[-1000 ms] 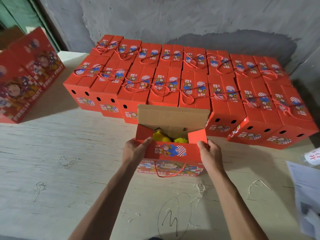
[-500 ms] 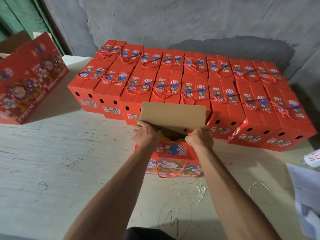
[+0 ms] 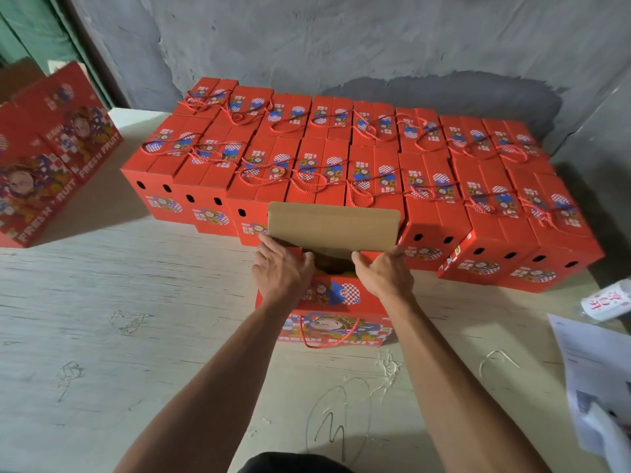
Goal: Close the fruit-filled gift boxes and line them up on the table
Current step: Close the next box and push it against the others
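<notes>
- Your left hand [image 3: 281,269] lies flat, fingers straight, pressing down the left side flap of the open gift box [image 3: 333,314].
- Your right hand [image 3: 384,271] presses the right flap the same way, gripping nothing.
- The box stands on the desk [image 3: 136,302] before you, its brown lid flap [image 3: 333,228] upright behind your hands.
- Just behind it, closed red boxes [image 3: 375,155] sit in two tight rows against the grey wall [image 3: 341,39].
- The pale desk carries scribbles and scattered straw bits [image 3: 386,367]; papers [image 3: 594,370] lie at right, larger red cartons [image 3: 51,148] at left.
</notes>
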`<state>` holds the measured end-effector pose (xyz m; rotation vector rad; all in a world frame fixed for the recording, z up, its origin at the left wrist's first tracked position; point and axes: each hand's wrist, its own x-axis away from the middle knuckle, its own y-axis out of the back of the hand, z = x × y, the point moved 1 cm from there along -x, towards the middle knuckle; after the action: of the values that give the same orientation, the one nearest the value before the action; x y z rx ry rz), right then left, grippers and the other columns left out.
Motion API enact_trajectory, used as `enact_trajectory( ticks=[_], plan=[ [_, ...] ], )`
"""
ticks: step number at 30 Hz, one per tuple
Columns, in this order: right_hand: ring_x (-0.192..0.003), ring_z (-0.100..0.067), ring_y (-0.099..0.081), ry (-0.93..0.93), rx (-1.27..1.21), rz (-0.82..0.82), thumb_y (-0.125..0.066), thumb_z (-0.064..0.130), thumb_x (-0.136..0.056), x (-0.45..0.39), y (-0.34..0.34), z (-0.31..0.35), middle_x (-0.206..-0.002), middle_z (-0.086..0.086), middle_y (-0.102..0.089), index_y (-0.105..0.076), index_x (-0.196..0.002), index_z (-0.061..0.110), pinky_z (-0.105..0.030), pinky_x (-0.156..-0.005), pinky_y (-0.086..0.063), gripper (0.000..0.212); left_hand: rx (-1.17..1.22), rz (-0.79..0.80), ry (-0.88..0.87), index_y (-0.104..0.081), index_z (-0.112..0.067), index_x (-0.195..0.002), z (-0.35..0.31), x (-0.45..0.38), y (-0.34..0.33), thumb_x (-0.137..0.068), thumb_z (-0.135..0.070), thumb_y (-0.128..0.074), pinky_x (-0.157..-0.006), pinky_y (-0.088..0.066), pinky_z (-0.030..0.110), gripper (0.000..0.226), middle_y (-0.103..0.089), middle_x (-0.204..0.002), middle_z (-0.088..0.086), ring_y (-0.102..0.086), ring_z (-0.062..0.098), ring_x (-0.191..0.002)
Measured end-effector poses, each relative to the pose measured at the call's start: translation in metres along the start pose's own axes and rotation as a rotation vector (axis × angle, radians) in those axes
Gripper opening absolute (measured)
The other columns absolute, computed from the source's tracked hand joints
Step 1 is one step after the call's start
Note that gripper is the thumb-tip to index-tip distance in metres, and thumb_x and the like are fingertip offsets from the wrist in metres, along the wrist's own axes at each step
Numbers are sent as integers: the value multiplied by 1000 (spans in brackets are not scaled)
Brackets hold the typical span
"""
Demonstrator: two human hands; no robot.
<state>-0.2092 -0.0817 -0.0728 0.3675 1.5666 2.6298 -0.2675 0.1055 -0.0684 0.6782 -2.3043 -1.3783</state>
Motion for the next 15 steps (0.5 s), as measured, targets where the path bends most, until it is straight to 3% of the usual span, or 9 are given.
enact_trajectory(
  ticks=[3,7,11,15],
  plan=[
    [-130,-38,-54,49,-99,-55,-46,77,-91,4,-1,-3,-149,-19,-47,-21,-153,1,-49,-93,-50,102,184,-129,-68,-9,-1,-159,3,1,2,-93,-54,-52,-111,-39,48,94,-41,-154,17,-42,32,-138],
    [-138,-36,-49,109,-223,-234,-53,59,-98,12,2,-2,-156,-19,-45,-26,-157,1,-45,-106,-46,87,448,-265,-132,-32,-11,-149,7,3,9,-99,-48,-50,-114,-36,48,65,-53,-140,8,-51,27,-131],
    [-139,-35,-48,95,-285,-205,-57,32,-98,13,3,-4,-158,-17,-42,-25,-158,5,-45,-105,-46,73,534,-220,-183,-35,-10,-144,11,4,12,-93,-17,-52,-98,-48,53,54,-51,-133,11,-53,34,-121],
    [-141,-32,-47,109,-329,-147,-60,22,-97,10,4,-11,-162,-12,-38,-19,-160,12,-44,-106,-47,76,576,-178,-174,-36,-20,-126,19,1,13,-90,-23,-65,-73,-52,48,46,-54,-114,4,-61,30,-102]
  ],
)
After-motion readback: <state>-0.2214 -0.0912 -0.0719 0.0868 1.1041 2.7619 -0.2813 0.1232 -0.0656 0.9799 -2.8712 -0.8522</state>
